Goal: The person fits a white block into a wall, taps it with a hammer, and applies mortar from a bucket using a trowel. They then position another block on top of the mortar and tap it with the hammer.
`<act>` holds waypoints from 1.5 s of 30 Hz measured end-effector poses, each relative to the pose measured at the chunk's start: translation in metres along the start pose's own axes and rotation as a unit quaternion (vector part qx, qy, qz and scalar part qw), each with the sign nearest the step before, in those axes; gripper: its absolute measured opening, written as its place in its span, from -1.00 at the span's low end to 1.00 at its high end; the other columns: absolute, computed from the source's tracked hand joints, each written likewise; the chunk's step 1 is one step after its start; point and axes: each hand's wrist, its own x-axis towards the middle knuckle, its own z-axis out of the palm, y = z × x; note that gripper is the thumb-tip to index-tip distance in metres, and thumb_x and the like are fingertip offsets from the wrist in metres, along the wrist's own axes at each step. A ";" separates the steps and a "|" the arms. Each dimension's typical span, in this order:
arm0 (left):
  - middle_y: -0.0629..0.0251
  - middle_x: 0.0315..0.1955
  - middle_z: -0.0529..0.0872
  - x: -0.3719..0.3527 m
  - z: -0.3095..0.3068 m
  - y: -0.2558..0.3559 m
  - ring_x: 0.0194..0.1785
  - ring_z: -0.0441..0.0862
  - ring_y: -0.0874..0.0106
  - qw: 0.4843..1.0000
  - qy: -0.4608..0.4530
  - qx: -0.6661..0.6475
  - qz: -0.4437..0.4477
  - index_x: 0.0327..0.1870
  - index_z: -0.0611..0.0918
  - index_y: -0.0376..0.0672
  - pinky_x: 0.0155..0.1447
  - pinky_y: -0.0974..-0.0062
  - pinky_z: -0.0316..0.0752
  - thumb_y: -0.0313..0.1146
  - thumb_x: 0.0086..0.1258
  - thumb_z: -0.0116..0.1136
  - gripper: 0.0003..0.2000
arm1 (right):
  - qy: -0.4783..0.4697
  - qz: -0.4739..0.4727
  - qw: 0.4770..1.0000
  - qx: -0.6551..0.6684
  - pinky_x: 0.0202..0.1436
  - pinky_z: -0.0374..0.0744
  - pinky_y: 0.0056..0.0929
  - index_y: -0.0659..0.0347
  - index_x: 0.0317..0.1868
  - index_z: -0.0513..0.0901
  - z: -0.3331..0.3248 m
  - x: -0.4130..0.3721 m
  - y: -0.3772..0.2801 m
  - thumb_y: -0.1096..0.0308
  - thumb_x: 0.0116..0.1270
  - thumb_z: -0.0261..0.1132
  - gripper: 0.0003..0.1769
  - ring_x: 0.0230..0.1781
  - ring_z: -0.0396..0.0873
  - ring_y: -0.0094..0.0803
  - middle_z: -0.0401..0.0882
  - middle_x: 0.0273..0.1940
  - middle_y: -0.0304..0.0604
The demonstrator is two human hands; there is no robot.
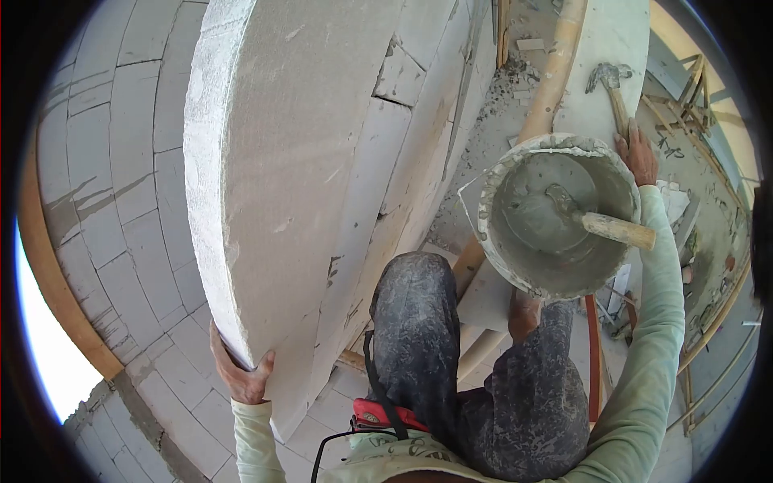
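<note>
My left hand (242, 372) clasps the near end of a large pale block (290, 145) at the top of a wall. Its thumb lies on the near face and its fingers are over the bright edge. On the other side, my right hand (638, 154) is closed on the wooden handle end of a hammer (613, 84), whose mortar-smeared head rests over a pale board. Just beside that hand stands a mortar-crusted bucket (503, 258) holding wet grey mortar (535, 205). A trowel with a wooden handle (618, 230) sits in it, its blade partly sunk in the mortar.
The pale board (596, 48) and a wooden pole (555, 64) run behind the bucket. Rubble (511, 92) lies along the wall's foot. Block masonry (133, 177) and a curved-looking timber (56, 282) are at left. Timber scraps (696, 88) lie at far right.
</note>
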 end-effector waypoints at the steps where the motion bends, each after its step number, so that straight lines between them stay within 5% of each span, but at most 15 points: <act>1: -0.17 0.31 0.36 0.000 0.001 0.002 0.37 0.36 -0.02 1.000 0.002 0.000 -0.001 0.44 0.17 -0.42 0.40 0.05 0.27 0.30 -0.13 0.43 0.20 | 0.006 -0.012 1.000 0.002 0.14 0.49 0.03 0.08 0.37 0.33 -0.001 0.004 0.003 -0.02 0.45 0.11 -0.41 0.15 0.49 0.07 0.47 0.14 0.05; 5: -0.17 0.24 0.45 -0.002 -0.001 -0.001 0.29 0.46 0.01 1.000 0.000 -0.004 -0.002 0.43 0.21 -0.42 0.34 0.08 0.36 0.22 -0.13 0.42 0.15 | -0.130 0.015 0.989 0.061 0.24 0.42 -0.04 0.15 0.36 0.38 -0.023 0.017 0.005 -0.06 0.46 0.08 -0.39 0.22 0.43 0.09 0.46 0.16 0.12; 12: -0.15 0.20 0.50 0.002 -0.006 0.008 0.24 0.52 0.00 1.000 -0.005 -0.025 -0.017 0.39 0.28 -0.41 0.34 0.14 0.38 0.11 -0.15 0.40 0.07 | 0.065 -0.048 0.991 0.110 0.35 0.35 -0.18 0.30 0.32 0.45 -0.047 0.147 0.085 -0.16 0.45 0.08 -0.29 0.28 0.44 0.03 0.52 0.22 0.16; 14: -0.15 0.20 0.51 0.005 -0.003 0.010 0.24 0.52 0.00 0.999 -0.010 -0.033 -0.007 0.39 0.29 -0.41 0.34 0.14 0.37 0.11 -0.16 0.39 0.06 | 0.022 -0.065 0.977 0.201 0.38 0.33 -0.22 0.31 0.30 0.48 -0.128 0.149 -0.001 -0.18 0.44 0.09 -0.27 0.30 0.45 -0.02 0.55 0.19 0.17; 20: -0.13 0.21 0.50 0.004 0.002 0.008 0.25 0.51 0.00 0.999 0.027 -0.029 0.029 0.39 0.30 -0.40 0.33 0.12 0.38 0.16 -0.10 0.38 0.05 | 0.043 -0.185 0.928 0.322 0.34 0.36 -0.29 0.36 0.28 0.48 -0.210 0.155 -0.170 -0.26 0.36 0.13 -0.18 0.24 0.49 -0.08 0.57 0.15 0.19; 22: -0.12 0.20 0.50 0.002 0.004 0.009 0.24 0.51 0.00 0.999 0.031 -0.037 0.022 0.39 0.30 -0.39 0.33 0.11 0.38 0.17 -0.09 0.38 0.05 | 0.068 -0.234 0.929 0.278 0.34 0.35 -0.27 0.18 0.36 0.44 -0.206 0.170 -0.198 -0.20 0.41 0.14 -0.28 0.26 0.44 -0.20 0.50 0.23 0.01; 24: -0.11 0.20 0.50 0.004 0.003 0.009 0.23 0.51 0.00 0.998 0.029 -0.051 0.019 0.40 0.30 -0.39 0.32 0.10 0.38 0.18 -0.08 0.38 0.05 | 0.105 -0.266 0.911 0.298 0.19 0.50 -0.28 0.23 0.31 0.46 -0.207 0.175 -0.225 -0.16 0.46 0.08 -0.33 0.15 0.54 -0.24 0.58 0.13 -0.02; 26: -0.09 0.17 0.51 0.004 0.003 0.008 0.21 0.52 0.01 0.998 0.038 -0.028 0.031 0.40 0.30 -0.37 0.30 0.09 0.38 0.18 -0.06 0.36 0.03 | 0.206 -0.442 0.865 0.118 0.30 0.31 0.01 0.43 0.25 0.41 -0.166 0.223 -0.227 0.31 0.36 0.18 -0.49 0.15 0.41 0.13 0.46 0.13 0.20; 29: -0.07 0.14 0.52 0.002 0.007 0.007 0.19 0.53 0.03 0.998 0.044 -0.021 0.035 0.41 0.30 -0.34 0.26 0.08 0.40 0.19 -0.08 0.36 0.04 | 0.237 -0.516 0.793 0.221 0.21 0.33 0.03 0.40 0.27 0.35 -0.115 0.289 -0.224 0.14 0.25 0.30 -0.32 0.09 0.43 0.07 0.47 0.06 0.19; 34: -0.07 0.13 0.52 0.003 0.009 -0.002 0.17 0.54 0.04 0.998 0.051 -0.033 0.024 0.41 0.29 -0.32 0.23 0.07 0.41 0.16 -0.11 0.37 0.05 | 0.182 -0.352 0.873 0.284 0.20 0.34 0.01 0.40 0.27 0.36 -0.149 0.306 -0.270 0.13 0.26 0.29 -0.32 0.09 0.44 0.06 0.47 0.06 0.18; 36: -0.08 0.13 0.52 -0.001 0.012 -0.005 0.17 0.54 0.04 0.998 0.055 -0.030 0.016 0.42 0.28 -0.32 0.22 0.06 0.41 0.16 -0.12 0.38 0.06 | 0.169 -0.334 0.877 0.303 0.20 0.34 0.01 0.40 0.27 0.36 -0.156 0.318 -0.282 0.13 0.26 0.29 -0.32 0.09 0.44 0.06 0.48 0.06 0.18; 37: -0.15 0.29 0.41 -0.004 0.009 -0.007 0.32 0.41 -0.04 0.999 0.025 -0.033 -0.022 0.44 0.24 -0.35 0.36 0.01 0.29 0.27 -0.13 0.34 0.13 | 0.163 -0.330 0.876 0.311 0.20 0.34 0.01 0.40 0.27 0.36 -0.159 0.323 -0.290 0.13 0.27 0.28 -0.32 0.09 0.44 0.05 0.48 0.06 0.18; 45: -0.17 0.27 0.43 -0.009 0.012 -0.016 0.32 0.43 -0.05 0.998 0.056 0.009 0.013 0.43 0.23 -0.34 0.36 0.05 0.31 0.16 -0.07 0.36 0.06 | 0.131 -0.337 0.866 0.344 0.18 0.36 -0.01 0.39 0.26 0.37 -0.163 0.348 -0.325 0.11 0.28 0.27 -0.33 0.08 0.45 0.03 0.49 0.06 0.17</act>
